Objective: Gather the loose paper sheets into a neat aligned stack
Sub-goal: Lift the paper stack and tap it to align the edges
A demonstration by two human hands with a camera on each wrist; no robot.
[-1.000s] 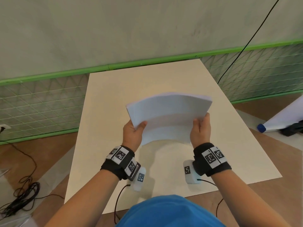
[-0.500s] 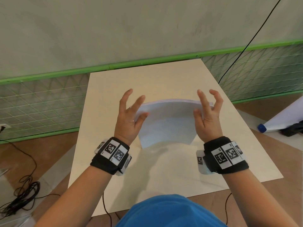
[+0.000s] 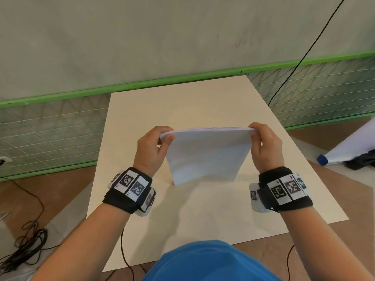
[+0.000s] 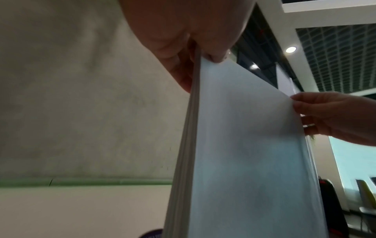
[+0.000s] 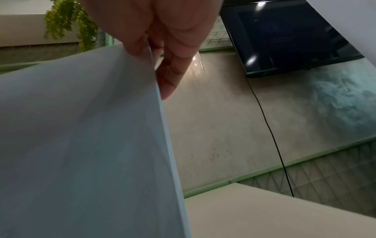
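Note:
A stack of white paper sheets (image 3: 207, 153) stands upright on its lower edge on the cream table (image 3: 203, 102). My left hand (image 3: 162, 138) pinches the stack's top left corner, thumb in front and fingers behind. My right hand (image 3: 256, 136) pinches the top right corner the same way. In the left wrist view the paper stack (image 4: 244, 153) hangs down from my left hand (image 4: 195, 53), its side edge showing layered sheets, and my right hand (image 4: 309, 116) grips the far edge. The right wrist view shows the sheets (image 5: 81, 145) held by my right hand (image 5: 150, 53).
The table's far edge meets a green rail (image 3: 182, 80) and wire mesh below a grey wall. A black cable (image 3: 304, 53) hangs at the right. Cables (image 3: 22, 246) lie on the floor at the left. A rolled white sheet with a blue cap (image 3: 322, 159) lies right of the table.
One second ago both hands held the curved stack by its sides. Half a second ago the fingers opened above it. Now both hands pinch the top corners and the stack stands straighter.

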